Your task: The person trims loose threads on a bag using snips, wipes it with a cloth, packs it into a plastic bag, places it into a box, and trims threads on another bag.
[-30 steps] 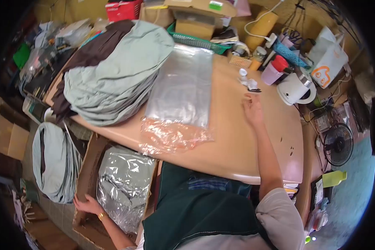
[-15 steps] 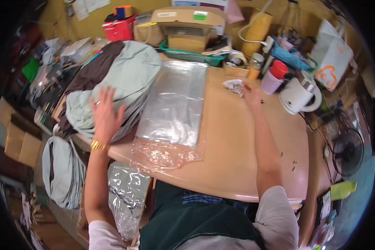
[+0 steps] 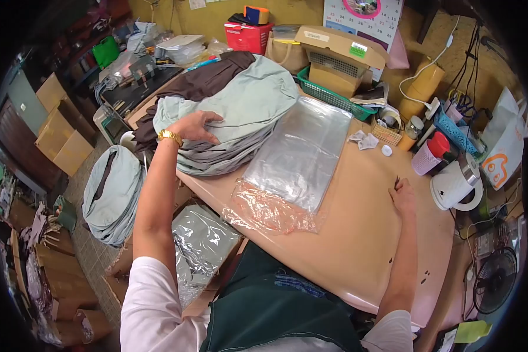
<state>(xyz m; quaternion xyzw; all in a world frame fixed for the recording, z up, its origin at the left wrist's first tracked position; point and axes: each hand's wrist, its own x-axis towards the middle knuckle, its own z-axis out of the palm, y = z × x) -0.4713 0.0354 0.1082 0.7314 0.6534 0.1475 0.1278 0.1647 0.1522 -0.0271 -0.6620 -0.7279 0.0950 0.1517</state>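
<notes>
Tan table (image 3: 358, 246) below both hands. Pale green fabric pile (image 3: 246, 88) directly under left hand (image 3: 197, 126): fingers spread, nothing gripped, contact unclear. Clear plastic stack (image 3: 302, 149) between the hands. White kettle (image 3: 450, 186) just right of right hand (image 3: 403, 197), fingers curled; small dark item (image 3: 398, 180) at fingertips, can't tell if pinched.

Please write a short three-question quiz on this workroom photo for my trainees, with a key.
1. What is under the left hand?
a) fan
b) pale cloth
c) calendar

2. True or false: in the picture, the kettle stands to the right of the clear plastic on the table.

3. Fill in: the gold band is on the ____ wrist.

Key: 1 b; 2 true; 3 left.
</notes>
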